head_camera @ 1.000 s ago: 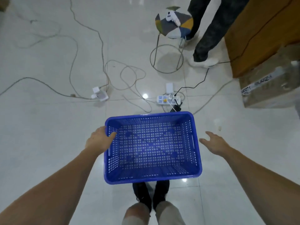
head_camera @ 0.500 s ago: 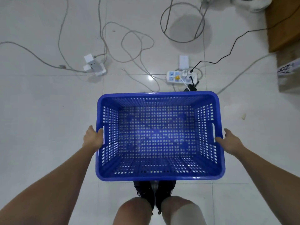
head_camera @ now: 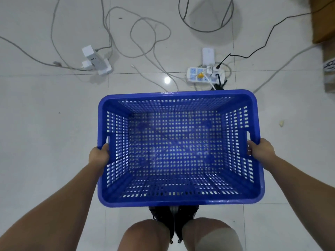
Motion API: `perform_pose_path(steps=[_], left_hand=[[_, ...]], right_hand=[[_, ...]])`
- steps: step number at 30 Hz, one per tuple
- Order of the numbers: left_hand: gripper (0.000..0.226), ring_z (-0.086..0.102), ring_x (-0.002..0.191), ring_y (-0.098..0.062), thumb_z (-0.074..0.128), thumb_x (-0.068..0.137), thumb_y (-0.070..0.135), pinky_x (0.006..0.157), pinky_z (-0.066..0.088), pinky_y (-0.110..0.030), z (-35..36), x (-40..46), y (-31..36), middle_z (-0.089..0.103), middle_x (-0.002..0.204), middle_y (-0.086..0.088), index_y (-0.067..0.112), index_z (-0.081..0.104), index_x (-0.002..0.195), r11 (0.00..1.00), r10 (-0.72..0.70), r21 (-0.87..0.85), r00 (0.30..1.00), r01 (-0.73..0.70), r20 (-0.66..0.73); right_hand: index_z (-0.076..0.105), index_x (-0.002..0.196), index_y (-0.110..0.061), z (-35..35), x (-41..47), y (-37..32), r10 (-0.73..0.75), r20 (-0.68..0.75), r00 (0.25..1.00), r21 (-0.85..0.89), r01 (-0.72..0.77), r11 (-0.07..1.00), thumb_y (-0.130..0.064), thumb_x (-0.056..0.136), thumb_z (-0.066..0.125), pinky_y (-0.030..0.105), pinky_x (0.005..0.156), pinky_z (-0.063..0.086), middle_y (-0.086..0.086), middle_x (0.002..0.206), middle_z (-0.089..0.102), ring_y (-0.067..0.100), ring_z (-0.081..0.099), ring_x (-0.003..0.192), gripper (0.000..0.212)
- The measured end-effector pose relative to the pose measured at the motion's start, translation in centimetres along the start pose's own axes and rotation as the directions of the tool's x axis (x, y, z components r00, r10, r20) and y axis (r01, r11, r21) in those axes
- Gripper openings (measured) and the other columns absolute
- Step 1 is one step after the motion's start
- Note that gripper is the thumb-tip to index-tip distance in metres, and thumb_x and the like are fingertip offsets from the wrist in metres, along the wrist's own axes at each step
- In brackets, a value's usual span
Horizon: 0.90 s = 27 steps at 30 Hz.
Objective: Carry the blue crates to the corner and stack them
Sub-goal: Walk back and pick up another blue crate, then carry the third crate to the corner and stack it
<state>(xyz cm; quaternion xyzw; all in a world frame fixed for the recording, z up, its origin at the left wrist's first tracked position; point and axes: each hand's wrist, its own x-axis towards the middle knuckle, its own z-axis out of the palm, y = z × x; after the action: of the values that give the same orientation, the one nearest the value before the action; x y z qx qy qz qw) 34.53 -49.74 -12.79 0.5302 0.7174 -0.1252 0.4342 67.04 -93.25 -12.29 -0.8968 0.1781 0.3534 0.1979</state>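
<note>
Fingers of both hands hidden behind the crate walls; only knuckles and backs show. Left hand (head_camera: 99,155) curled around the left handle slot of the blue crate (head_camera: 178,147), right hand (head_camera: 261,150) curled around the right one. Crate centre frame, empty, above the dark shoes (head_camera: 173,221), largely covering them. Stool ring (head_camera: 204,24) at 12 o'clock cut off by top edge; cardboard box (head_camera: 329,69) at 2 o'clock cut off. White glossy tile floor (head_camera: 45,124); power strip (head_camera: 204,76) and grey cables (head_camera: 150,42) beyond the crate.
</note>
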Motion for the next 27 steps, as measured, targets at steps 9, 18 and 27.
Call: perform_pose_path(steps=[9,18,27], left_hand=[[0.041,0.069,0.090,-0.040,0.050,0.092,0.042,0.086,0.057,-0.055,-6.6,-6.3,2.8,0.071,0.102,-0.017,0.005,0.063,0.106,0.999,0.012,0.048,0.998,-0.009,-0.059],[0.040,0.058,0.071,-0.034,0.052,0.097,0.030,0.067,0.046,-0.039,-21.8,-24.4,13.5,0.067,0.090,-0.020,-0.007,0.064,0.103,0.967,0.206,0.172,0.976,-0.190,-0.077],[0.047,0.070,0.079,-0.041,0.051,0.096,0.024,0.083,0.056,-0.048,-37.9,-42.5,27.4,0.073,0.073,-0.024,-0.014,0.070,0.077,0.833,0.518,0.274,0.852,-0.480,-0.081]], right_hand=[[0.060,0.108,0.000,-7.0,-7.4,-2.4,-0.035,0.024,0.999,-0.046,0.036,0.998,-0.030,0.097,0.054,0.043,0.073,0.055,0.020,0.096,0.071,0.035,0.068,0.077,0.033],[0.065,0.096,0.008,-23.9,-23.8,-10.6,-0.164,0.021,0.986,-0.007,0.165,0.986,-0.031,0.099,0.056,0.030,0.053,0.041,0.017,0.075,0.069,0.027,0.061,0.060,0.040],[0.064,0.065,0.004,-43.7,-39.5,-21.7,-0.396,-0.144,0.907,-0.002,0.400,0.916,-0.036,0.101,0.053,0.036,0.061,0.043,0.027,0.068,0.071,0.037,0.065,0.067,0.055]])
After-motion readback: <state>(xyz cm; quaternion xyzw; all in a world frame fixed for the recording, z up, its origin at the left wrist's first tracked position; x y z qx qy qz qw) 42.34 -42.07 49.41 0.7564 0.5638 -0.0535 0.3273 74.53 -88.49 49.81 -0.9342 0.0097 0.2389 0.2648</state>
